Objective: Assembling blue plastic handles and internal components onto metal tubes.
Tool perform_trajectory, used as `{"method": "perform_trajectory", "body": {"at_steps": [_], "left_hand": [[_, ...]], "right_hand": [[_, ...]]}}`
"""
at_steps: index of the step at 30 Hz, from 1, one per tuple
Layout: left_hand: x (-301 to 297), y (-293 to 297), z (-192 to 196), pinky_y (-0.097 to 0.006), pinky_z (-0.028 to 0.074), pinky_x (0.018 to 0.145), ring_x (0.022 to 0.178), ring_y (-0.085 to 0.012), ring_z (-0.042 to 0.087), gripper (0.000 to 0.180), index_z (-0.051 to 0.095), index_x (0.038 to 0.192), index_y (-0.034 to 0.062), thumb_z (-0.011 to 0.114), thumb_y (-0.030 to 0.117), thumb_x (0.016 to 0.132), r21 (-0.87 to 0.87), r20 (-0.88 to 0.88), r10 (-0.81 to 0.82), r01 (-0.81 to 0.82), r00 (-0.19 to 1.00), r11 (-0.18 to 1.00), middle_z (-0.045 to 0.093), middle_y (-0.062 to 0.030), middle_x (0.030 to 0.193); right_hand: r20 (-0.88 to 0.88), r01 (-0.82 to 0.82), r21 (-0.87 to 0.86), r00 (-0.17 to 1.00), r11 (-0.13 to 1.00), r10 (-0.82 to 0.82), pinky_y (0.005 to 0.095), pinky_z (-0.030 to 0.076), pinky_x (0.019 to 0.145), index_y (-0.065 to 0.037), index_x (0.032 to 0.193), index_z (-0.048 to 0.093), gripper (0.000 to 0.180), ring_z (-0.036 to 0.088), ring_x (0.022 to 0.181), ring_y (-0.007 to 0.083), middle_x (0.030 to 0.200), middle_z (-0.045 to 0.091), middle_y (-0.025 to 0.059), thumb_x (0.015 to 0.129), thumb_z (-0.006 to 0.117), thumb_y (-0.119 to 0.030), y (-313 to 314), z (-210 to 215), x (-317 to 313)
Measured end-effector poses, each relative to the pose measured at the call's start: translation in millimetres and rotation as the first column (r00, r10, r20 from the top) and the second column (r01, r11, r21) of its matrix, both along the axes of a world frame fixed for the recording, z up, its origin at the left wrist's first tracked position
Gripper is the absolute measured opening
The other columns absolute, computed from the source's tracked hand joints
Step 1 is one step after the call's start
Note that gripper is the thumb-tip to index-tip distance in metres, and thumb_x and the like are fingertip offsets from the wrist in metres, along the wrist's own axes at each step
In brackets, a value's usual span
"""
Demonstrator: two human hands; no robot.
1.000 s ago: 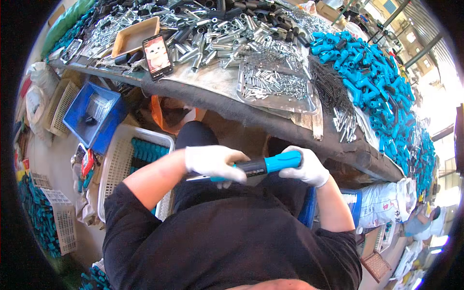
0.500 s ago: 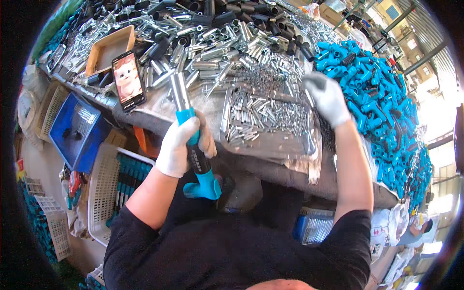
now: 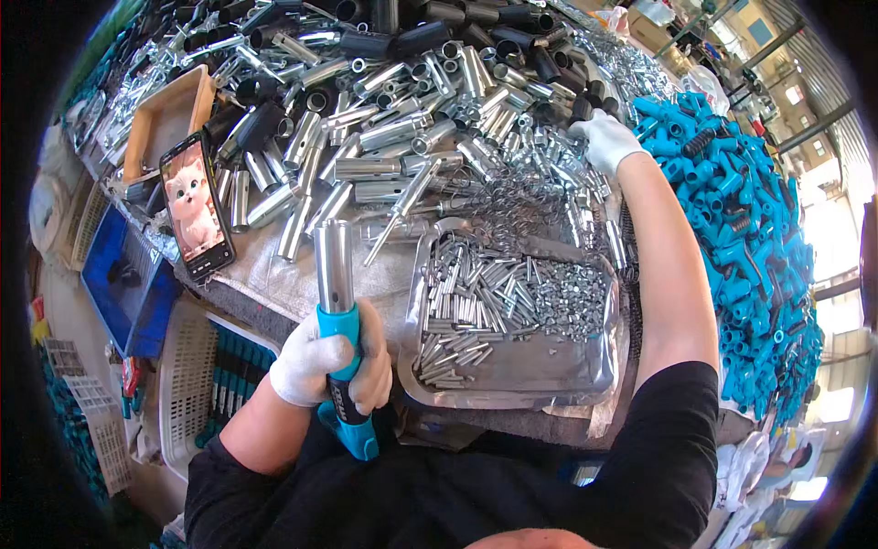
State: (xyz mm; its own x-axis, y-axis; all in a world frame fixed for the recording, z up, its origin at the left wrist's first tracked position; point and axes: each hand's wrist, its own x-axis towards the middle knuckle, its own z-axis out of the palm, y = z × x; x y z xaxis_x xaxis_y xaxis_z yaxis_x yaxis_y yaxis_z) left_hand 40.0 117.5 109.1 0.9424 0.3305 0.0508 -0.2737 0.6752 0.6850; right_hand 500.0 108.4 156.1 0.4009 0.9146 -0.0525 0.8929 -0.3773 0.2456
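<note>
My left hand (image 3: pixel 322 362), in a white glove, is closed round a teal and black tool handle (image 3: pixel 339 320). A shiny metal tube (image 3: pixel 335 265) stands up out of the handle's top, and its teal lower end (image 3: pixel 352 437) hangs below the hand. My right hand (image 3: pixel 607 143), also gloved, reaches to the back right, at the edge of a heap of small metal parts. Black tubes (image 3: pixel 578 102) lie just beyond its fingertips. The fingers are small and partly hidden there, so what they touch or hold does not show.
A metal tray (image 3: pixel 512 398) of pins and small pieces sits at the front of the table. Steel tubes (image 3: pixel 370 168) are heaped behind it, teal plastic parts (image 3: pixel 732 210) to the right. A phone (image 3: pixel 198 206) leans by a tan box (image 3: pixel 169 119). Crates (image 3: pixel 178 389) stand lower left.
My right hand has moved farther away, toward the black tubes. The handle in my left hand sits lower and more upright. The view has shifted closer over the table.
</note>
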Motion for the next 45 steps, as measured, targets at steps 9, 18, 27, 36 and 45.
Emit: {"method": "perform_trajectory", "body": {"at_steps": [9, 18, 27, 36, 45], "left_hand": [[-0.6, 2.8, 0.6, -0.036, 0.045, 0.051, 0.042, -0.0218, 0.051, 0.042, 0.046, 0.092, 0.0035, 0.063, 0.041, 0.085, -0.035, 0.032, -0.026, 0.027, 0.999, 0.999, 0.050, -0.0069, 0.054], [-5.6, -6.9, 6.4, -0.036, 0.045, 0.051, 0.045, -0.0221, 0.051, 0.047, 0.050, 0.095, 0.0015, 0.066, 0.044, 0.083, 0.037, -0.050, 0.003, -0.001, 0.999, 0.999, 0.050, -0.0087, 0.055], [-3.6, -3.2, 5.6, -0.034, 0.044, 0.051, 0.047, -0.0197, 0.051, 0.045, 0.050, 0.092, 0.0009, 0.065, 0.043, 0.084, -0.013, 0.001, -0.046, 0.046, 0.999, 0.999, 0.050, -0.0084, 0.057], [-3.7, 1.2, 4.6, -0.035, 0.044, 0.051, 0.048, -0.0206, 0.051, 0.043, 0.050, 0.093, 0.0002, 0.065, 0.040, 0.085, -0.063, 0.017, -0.084, 0.085, 0.996, 0.994, 0.050, -0.0090, 0.057], [-6.5, 4.1, -1.1, -0.033, 0.044, 0.051, 0.050, -0.0210, 0.052, 0.040, 0.050, 0.094, 0.0003, 0.064, 0.037, 0.086, -0.080, 0.051, -0.112, 0.116, 0.992, 0.990, 0.053, -0.0110, 0.059]], "right_hand": [[0.066, -0.182, -0.022, 0.981, 0.983, 0.183, 0.0402, 0.047, 0.089, -0.011, 0.095, 0.066, 0.024, 0.057, 0.102, 0.0332, 0.102, 0.057, 0.0167, 0.071, 0.065, -0.011, -1.2, 28.6, -1.3], [-0.203, -0.082, 0.234, 0.970, 0.969, 0.131, 0.0360, 0.048, 0.092, -0.007, 0.116, 0.062, 0.043, 0.062, 0.105, 0.0321, 0.111, 0.065, 0.0176, 0.076, 0.048, 0.003, -18.7, 10.3, -4.3], [-0.332, -0.027, 0.036, 0.942, 0.999, 0.038, 0.0372, 0.043, 0.099, -0.011, 0.129, 0.054, 0.057, 0.056, 0.116, 0.0334, 0.123, 0.059, 0.0205, 0.074, 0.050, 0.004, 4.8, -4.7, -2.3], [-0.520, 0.098, -0.171, 0.836, 0.980, -0.175, 0.0379, 0.044, 0.095, -0.017, 0.135, 0.046, 0.073, 0.055, 0.117, 0.0337, 0.127, 0.055, 0.0224, 0.070, 0.037, 0.014, 3.8, 19.5, -12.6], [-0.209, 0.001, -0.136, 0.977, 0.991, -0.029, 0.0396, 0.044, 0.096, -0.015, 0.131, 0.047, 0.057, 0.055, 0.114, 0.0369, 0.118, 0.059, 0.0217, 0.077, 0.050, 0.005, 0.6, -1.0, -26.4]]}}
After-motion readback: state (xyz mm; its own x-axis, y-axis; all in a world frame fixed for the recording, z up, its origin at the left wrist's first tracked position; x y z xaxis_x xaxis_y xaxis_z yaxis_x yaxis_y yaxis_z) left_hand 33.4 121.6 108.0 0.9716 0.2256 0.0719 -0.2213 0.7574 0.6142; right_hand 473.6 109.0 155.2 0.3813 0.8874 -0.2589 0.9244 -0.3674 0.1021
